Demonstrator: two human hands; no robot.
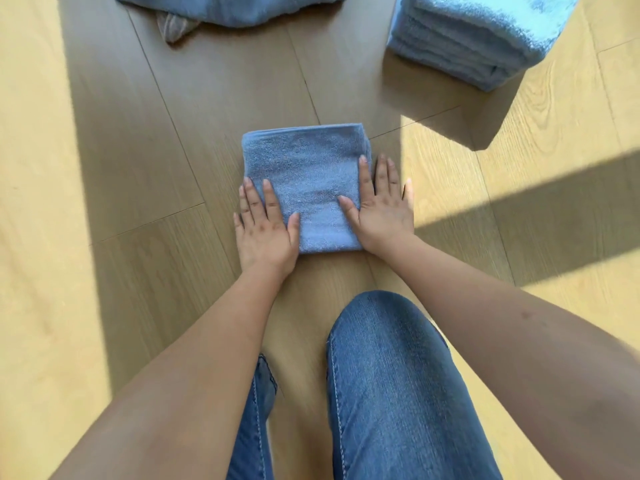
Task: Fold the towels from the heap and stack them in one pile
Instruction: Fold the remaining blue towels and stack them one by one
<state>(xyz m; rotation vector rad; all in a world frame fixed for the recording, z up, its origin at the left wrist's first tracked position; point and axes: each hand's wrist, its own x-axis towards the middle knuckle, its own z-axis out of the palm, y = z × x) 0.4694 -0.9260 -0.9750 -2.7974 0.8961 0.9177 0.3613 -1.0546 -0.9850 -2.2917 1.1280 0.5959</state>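
Blue folded towel [308, 188] on wood floor [173, 150]; left hand [265, 226] and right hand [381, 206] flat, fingers straight, pressing its near corners. Stacked pile [478, 39] far right; heap [228, 8] far.

No readable text, label, brand, number or sign. Checked folded blue towel [304, 181], stack of towels [485, 39], heap [228, 8], jeans [388, 375], wood floor [138, 168]: nothing legible.

Bare wooden floor [346, 81] is lying open between the folded towel [304, 181] and the stack of folded towels [478, 43] at far right, leaving a hand a free diagonal lane. The unfolded heap [235, 8] is blocking the far edge (a brown striped cloth [175, 27] is poking out beneath it), and a jeans-clad knee [384, 341] is crowding the near side.
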